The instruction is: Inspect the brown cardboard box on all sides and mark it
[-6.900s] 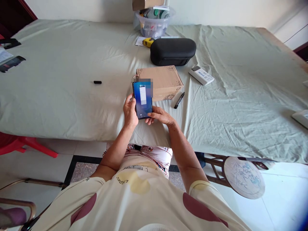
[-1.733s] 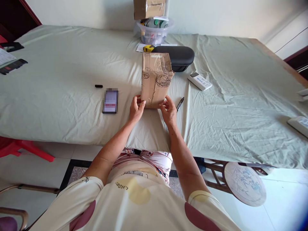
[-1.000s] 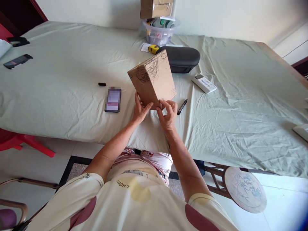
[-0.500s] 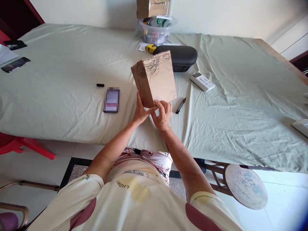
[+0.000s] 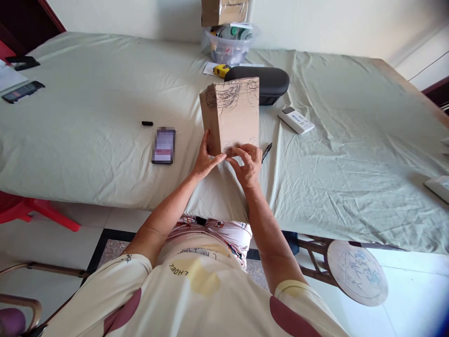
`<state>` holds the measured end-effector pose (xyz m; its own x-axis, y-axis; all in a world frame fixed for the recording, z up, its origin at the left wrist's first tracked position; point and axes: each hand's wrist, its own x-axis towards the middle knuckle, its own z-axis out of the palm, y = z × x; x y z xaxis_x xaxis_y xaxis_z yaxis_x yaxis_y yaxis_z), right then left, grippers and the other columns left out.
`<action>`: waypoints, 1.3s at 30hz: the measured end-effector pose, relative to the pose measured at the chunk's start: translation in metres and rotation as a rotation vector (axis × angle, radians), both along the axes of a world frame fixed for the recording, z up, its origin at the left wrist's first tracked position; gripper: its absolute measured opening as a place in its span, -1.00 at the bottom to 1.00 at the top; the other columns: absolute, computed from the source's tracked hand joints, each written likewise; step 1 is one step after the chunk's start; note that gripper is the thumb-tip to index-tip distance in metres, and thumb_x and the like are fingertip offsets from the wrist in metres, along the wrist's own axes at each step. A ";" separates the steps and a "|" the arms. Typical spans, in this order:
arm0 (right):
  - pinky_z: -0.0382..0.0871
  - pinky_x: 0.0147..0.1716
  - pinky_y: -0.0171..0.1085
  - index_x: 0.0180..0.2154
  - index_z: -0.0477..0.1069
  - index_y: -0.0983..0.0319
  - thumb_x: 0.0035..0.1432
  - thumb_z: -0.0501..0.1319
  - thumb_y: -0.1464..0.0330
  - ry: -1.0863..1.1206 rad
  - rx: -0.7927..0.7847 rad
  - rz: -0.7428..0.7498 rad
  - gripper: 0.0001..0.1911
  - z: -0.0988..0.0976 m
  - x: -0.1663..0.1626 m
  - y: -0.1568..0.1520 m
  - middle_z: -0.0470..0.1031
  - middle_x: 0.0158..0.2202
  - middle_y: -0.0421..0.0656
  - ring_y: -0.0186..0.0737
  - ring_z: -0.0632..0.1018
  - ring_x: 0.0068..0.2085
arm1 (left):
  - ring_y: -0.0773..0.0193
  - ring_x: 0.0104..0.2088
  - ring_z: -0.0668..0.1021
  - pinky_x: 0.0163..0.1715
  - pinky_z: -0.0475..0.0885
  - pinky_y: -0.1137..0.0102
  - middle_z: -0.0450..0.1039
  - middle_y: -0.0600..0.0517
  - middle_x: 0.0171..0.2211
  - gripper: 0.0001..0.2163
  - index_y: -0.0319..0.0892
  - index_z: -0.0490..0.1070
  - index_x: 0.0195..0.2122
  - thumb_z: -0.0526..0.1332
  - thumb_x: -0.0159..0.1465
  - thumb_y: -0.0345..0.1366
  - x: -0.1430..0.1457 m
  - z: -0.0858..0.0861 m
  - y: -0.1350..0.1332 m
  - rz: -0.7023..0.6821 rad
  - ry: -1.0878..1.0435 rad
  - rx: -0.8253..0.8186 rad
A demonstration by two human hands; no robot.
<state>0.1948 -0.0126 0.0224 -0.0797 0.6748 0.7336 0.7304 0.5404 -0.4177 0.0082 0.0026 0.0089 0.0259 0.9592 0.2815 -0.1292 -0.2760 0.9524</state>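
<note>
A brown cardboard box (image 5: 234,114) with black scribbles near its top stands on end above the table's near edge. My left hand (image 5: 206,160) grips its lower left side, thumb against the box. My right hand (image 5: 247,164) holds the bottom edge, fingers curled over it. A phone (image 5: 163,145) with a lit screen lies flat on the green cloth to the left of my left hand. A black pen (image 5: 266,151) lies just right of my right hand.
A green cloth covers the table (image 5: 87,107). A black case (image 5: 270,79), a yellow tape measure (image 5: 221,70), a white remote (image 5: 298,120) and a plastic tub (image 5: 228,44) lie beyond the box. A small black cap (image 5: 147,123) is left. A round stool (image 5: 357,273) stands lower right.
The phone went from my hands to the cloth on the left. Both hands took up the box, stood it on end and turned it; it now sits more upright and square.
</note>
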 end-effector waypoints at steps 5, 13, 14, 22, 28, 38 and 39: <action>0.50 0.12 0.15 -0.02 0.61 0.03 0.30 0.30 -0.09 0.180 0.103 -0.137 -0.58 -0.001 0.020 0.008 0.45 -0.02 -0.08 0.01 0.54 0.03 | -0.04 0.36 0.45 0.34 0.42 0.03 0.29 -0.10 0.43 -0.04 0.17 -0.03 0.53 0.43 0.21 0.18 -0.006 0.001 0.002 -0.050 0.006 -0.013; 0.55 0.07 0.10 0.22 0.46 0.08 0.41 0.06 -0.17 0.505 0.001 0.016 -0.37 -0.009 0.027 0.018 0.51 0.03 -0.04 -0.04 0.59 0.04 | -0.10 0.30 0.52 0.09 0.60 0.02 0.43 -0.09 0.32 -0.13 0.22 -0.02 0.52 0.31 0.26 0.21 -0.010 0.000 0.003 -0.159 -0.116 -0.145; 0.55 0.10 0.11 0.24 0.45 0.07 0.41 0.04 -0.17 0.513 -0.007 0.033 -0.36 -0.009 0.027 0.018 0.51 0.04 -0.03 -0.02 0.59 0.07 | -0.09 0.30 0.53 0.08 0.61 0.02 0.44 -0.08 0.31 -0.15 0.21 -0.01 0.51 0.30 0.27 0.22 -0.011 0.002 0.003 -0.167 -0.124 -0.151; 0.51 0.17 0.18 0.24 0.47 0.07 0.42 -0.04 -0.20 0.460 0.008 0.058 -0.31 -0.002 0.030 0.013 0.53 0.10 -0.01 0.06 0.55 0.22 | -0.09 0.27 0.57 0.05 0.62 0.03 0.41 -0.12 0.37 -0.21 0.13 0.14 0.44 0.17 0.27 0.34 -0.011 0.015 -0.005 -0.273 -0.209 -0.191; 0.53 0.18 0.17 0.29 0.44 0.06 0.42 0.00 -0.17 0.474 -0.010 0.044 -0.33 -0.005 0.029 0.018 0.52 0.15 -0.01 0.01 0.57 0.20 | -0.15 0.25 0.58 0.08 0.60 -0.02 0.51 -0.25 0.28 -0.19 -0.11 0.32 0.35 -0.02 0.32 0.41 -0.011 0.030 -0.012 -0.335 -0.265 -0.288; 0.55 -0.41 -0.30 0.48 0.13 -0.08 0.46 -0.09 -0.13 0.551 -0.157 0.102 -0.31 -0.011 0.024 0.019 0.52 0.20 -0.03 -0.31 0.58 -0.29 | -0.20 0.24 0.60 0.09 0.62 -0.16 0.55 -0.27 0.22 -0.22 -0.11 0.40 0.26 -0.07 0.35 0.41 -0.011 0.028 -0.010 -0.408 -0.285 -0.306; 0.53 -0.42 -0.31 0.49 0.12 -0.08 0.46 -0.08 -0.13 0.554 -0.146 0.096 -0.30 -0.011 0.025 0.019 0.51 0.22 -0.03 -0.31 0.57 -0.30 | -0.18 0.24 0.60 0.10 0.61 -0.14 0.55 -0.25 0.23 -0.24 -0.10 0.41 0.25 -0.07 0.37 0.40 -0.010 0.024 -0.008 -0.394 -0.281 -0.318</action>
<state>0.2194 0.0065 0.0113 0.2237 0.7807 0.5835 0.3321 0.5019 -0.7987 -0.0019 -0.0050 0.0332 0.3645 0.9308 0.0288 -0.4245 0.1385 0.8948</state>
